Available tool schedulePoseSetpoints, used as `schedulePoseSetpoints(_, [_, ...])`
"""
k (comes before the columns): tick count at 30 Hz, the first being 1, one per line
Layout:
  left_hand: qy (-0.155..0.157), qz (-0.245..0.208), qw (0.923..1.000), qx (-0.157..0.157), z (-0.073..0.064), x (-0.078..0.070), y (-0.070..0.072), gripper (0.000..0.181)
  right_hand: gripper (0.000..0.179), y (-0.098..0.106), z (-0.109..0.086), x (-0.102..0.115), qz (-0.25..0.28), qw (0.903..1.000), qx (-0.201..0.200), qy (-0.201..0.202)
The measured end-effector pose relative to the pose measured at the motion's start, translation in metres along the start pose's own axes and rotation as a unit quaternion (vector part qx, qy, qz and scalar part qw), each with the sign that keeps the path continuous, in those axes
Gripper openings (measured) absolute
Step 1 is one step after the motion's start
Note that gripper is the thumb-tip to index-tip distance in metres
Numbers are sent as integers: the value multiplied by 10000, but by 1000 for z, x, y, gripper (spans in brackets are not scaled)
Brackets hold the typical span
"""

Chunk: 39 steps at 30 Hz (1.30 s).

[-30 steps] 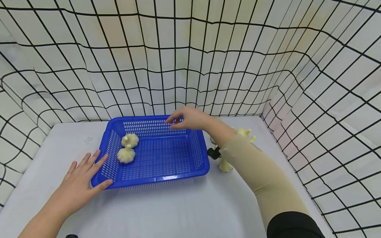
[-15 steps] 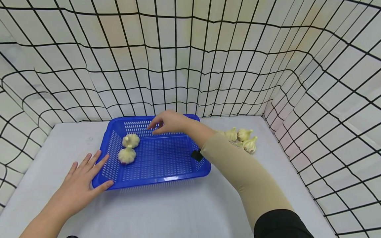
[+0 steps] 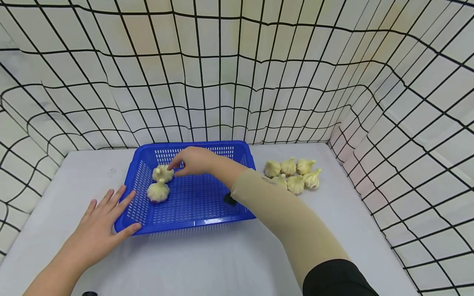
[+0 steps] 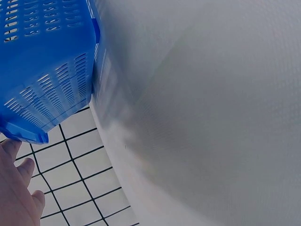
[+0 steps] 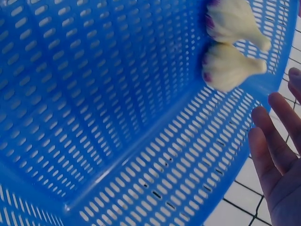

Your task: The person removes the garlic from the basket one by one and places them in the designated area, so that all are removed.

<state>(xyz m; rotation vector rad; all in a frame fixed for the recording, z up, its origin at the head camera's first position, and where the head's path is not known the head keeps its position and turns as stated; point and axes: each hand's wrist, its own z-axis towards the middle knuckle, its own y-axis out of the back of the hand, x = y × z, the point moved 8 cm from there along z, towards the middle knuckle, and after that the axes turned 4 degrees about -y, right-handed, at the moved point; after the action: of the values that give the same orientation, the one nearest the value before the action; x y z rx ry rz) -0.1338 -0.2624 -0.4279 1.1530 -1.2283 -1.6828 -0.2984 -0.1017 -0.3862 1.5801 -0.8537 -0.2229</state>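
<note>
A blue plastic basket (image 3: 200, 201) with slotted walls sits on the table. Inside, at its left end, lie two garlic bulbs, a rear bulb (image 3: 159, 172) and a front bulb (image 3: 158, 192), side by side. My left hand (image 3: 101, 222) is spread flat, its fingers and thumb at the basket's left rim. Over the basket, my right hand (image 3: 194, 160) has its fingertips close to the rear bulb. In the right wrist view the right hand's fingers (image 5: 263, 155) are loosely bent, with a gap between them and the bulbs (image 5: 230, 68); nothing is held.
Several more garlic bulbs (image 3: 295, 184) lie grouped on the white table (image 3: 207, 263) right of the basket, partly behind the right sleeve (image 3: 289, 213). Black netting (image 3: 218, 70) over white cloth stands around the table's back and sides.
My right hand has moved left and lower across the basket, from its right end to the bulbs. The bulbs on the right have come into fuller view. My left hand stays put.
</note>
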Motion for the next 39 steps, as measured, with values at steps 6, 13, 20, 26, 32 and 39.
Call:
schedulePoseSetpoints(6, [17,-2,10000,67,0,-1,0,90,34,-11,6,12,-443,9990,58,-15])
schedulePoseSetpoints(13, [15,17,10000,34,0,-2,1,89,37,-22,13,23,-895,9958,191,-24])
schedulePoseSetpoints(20, [3,44,10000,35,1,-2,2,89,41,-29,16,29,-1044,9940,302,119])
schedulePoseSetpoints(26, [37,67,9999,76,1,-1,1,90,42,-34,19,33,-1198,9917,426,169])
schedulePoseSetpoints(32, [44,64,9999,121,1,-2,0,90,37,-38,22,37,-1334,9897,452,260])
schedulePoseSetpoints(39, [25,71,9999,109,1,-2,1,90,26,-39,21,41,-1386,9890,348,391])
